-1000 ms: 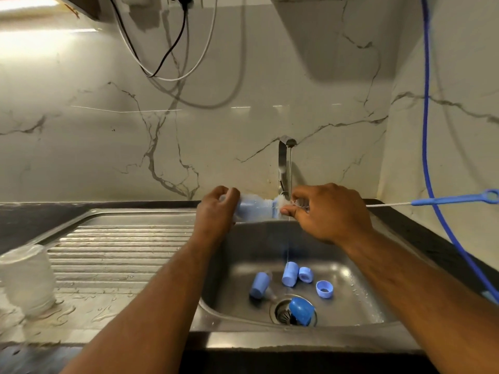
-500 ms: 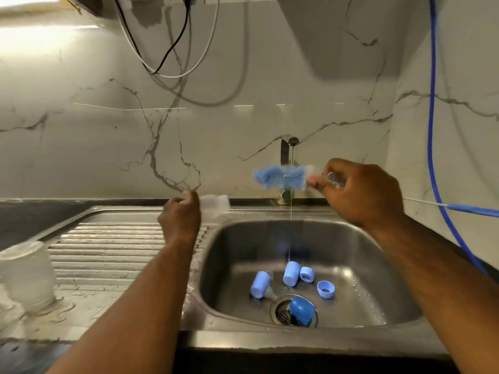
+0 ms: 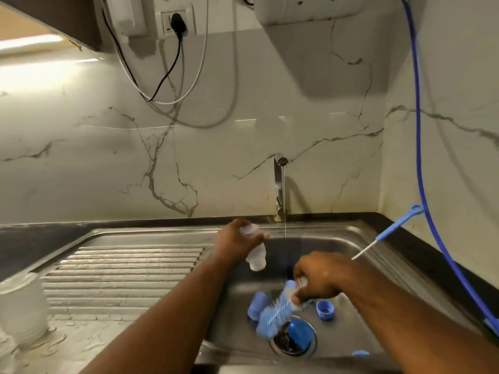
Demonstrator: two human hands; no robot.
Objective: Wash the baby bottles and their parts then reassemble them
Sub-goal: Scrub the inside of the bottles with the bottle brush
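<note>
Fingers of the left hand [image 3: 237, 242] curl round a clear baby bottle [image 3: 256, 259], its mouth tipped downward, up and left of the drain [image 3: 283, 345]. Fingers of the right hand [image 3: 320, 279] grip the bottle brush [image 3: 275, 315] just behind its blue bristles, which hang over the drain's left side; its handle slants up to the right. Around the drain lie blue parts: a ring [image 3: 325, 310] to the right, a cap [image 3: 256, 306] to the left, a dome piece [image 3: 298, 332] on it. A thin stream falls from the tap [image 3: 279, 182] behind the drain.
</note>
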